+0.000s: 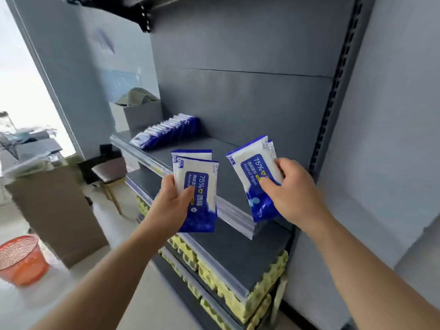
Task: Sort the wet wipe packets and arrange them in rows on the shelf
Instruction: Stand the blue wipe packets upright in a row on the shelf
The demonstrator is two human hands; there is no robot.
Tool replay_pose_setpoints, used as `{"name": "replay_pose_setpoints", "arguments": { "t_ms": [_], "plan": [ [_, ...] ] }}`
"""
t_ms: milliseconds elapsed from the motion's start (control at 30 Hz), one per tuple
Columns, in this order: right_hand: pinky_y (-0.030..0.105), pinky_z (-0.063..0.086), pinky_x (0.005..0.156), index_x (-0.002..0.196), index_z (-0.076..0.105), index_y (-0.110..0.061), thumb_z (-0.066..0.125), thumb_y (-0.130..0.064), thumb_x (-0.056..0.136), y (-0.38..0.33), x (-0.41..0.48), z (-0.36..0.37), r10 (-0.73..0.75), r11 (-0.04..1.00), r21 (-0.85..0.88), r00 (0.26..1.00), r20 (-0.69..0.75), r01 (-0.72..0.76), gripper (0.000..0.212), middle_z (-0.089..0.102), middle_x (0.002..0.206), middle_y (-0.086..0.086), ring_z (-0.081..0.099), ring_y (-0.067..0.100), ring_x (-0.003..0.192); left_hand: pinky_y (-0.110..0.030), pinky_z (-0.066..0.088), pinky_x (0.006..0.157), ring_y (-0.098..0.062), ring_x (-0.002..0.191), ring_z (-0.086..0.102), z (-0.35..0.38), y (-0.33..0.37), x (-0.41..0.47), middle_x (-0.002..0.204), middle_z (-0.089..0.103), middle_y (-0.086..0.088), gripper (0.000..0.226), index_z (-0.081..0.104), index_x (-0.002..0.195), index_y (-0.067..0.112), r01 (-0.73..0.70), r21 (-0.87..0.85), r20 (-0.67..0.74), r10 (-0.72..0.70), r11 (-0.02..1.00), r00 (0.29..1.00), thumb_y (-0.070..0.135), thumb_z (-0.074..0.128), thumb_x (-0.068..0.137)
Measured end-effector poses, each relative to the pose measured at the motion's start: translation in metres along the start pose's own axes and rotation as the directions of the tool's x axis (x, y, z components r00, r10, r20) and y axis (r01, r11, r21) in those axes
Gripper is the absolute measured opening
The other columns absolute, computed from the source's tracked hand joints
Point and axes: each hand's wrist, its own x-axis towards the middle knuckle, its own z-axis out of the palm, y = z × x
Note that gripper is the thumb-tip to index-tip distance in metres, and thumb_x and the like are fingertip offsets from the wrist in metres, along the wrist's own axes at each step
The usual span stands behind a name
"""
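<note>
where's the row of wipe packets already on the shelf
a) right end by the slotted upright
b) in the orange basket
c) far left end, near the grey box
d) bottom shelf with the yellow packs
c: the row of wipe packets stands at the far left end of the shelf, just in front of the grey box, while both hands hold more packets in front.

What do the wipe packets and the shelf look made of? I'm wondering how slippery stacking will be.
Wipe packets: apparently soft plastic film, glossy, judging by the sheen and crimped top edges. Shelf: looks like painted metal, matte dark grey, with a clear, shiny plastic-looking strip along its front edge.
</note>
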Motion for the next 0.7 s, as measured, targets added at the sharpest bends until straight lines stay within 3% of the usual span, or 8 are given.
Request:
{"name": "replay_pose_setpoints", "arguments": {
  "t_ms": [133,433,600,700],
  "plan": [
    [0.021,0.044,0.061,0.096,0.057,-0.015,0.060,-0.025,0.088,-0.042,0.043,0.058,0.009,0.999,0.039,0.999,0.031,-0.010,0.013,0.062,0.099,0.001,0.060,0.009,0.082,-0.026,0.054,0.053,-0.021,0.080,0.069,-0.061,0.000,0.059,0.103,0.067,-0.008,0.017,0.045,0.114,0.014,0.035,-0.015,-0.057,-0.036,0.999,0.998,0.020,0.046,0.099],
    [0.016,0.037,0.056,0.097,0.057,-0.014,0.060,-0.022,0.090,-0.063,0.153,0.179,-0.003,1.000,-0.010,0.997,0.072,0.003,0.011,0.060,0.102,0.004,0.058,0.013,0.081,-0.019,0.050,0.046,-0.013,0.073,0.068,-0.128,-0.028,0.202,0.102,0.067,-0.002,0.019,0.042,0.118,0.020,0.033,-0.059,-0.070,-0.037,0.998,0.997,0.020,0.045,0.100],
    [0.028,0.047,0.063,0.092,0.056,-0.017,0.061,-0.023,0.087,-0.070,0.224,0.241,0.007,1.000,-0.021,0.996,0.092,-0.005,0.010,0.062,0.102,0.005,0.060,0.019,0.083,-0.034,0.057,0.066,-0.021,0.084,0.068,-0.148,-0.038,0.289,0.105,0.066,-0.007,0.015,0.044,0.112,0.016,0.082,-0.079,-0.094,-0.089,0.994,0.992,0.021,0.047,0.099],
    [0.033,0.052,0.071,0.092,0.055,-0.017,0.061,-0.023,0.087,-0.076,0.261,0.273,0.021,0.999,-0.032,0.993,0.119,-0.017,0.010,0.061,0.105,0.004,0.061,0.020,0.086,-0.034,0.056,0.069,-0.020,0.082,0.067,-0.162,-0.044,0.334,0.102,0.067,-0.007,0.018,0.045,0.115,0.013,0.094,-0.093,-0.069,-0.101,0.991,0.993,0.021,0.047,0.099]
  ]
}}
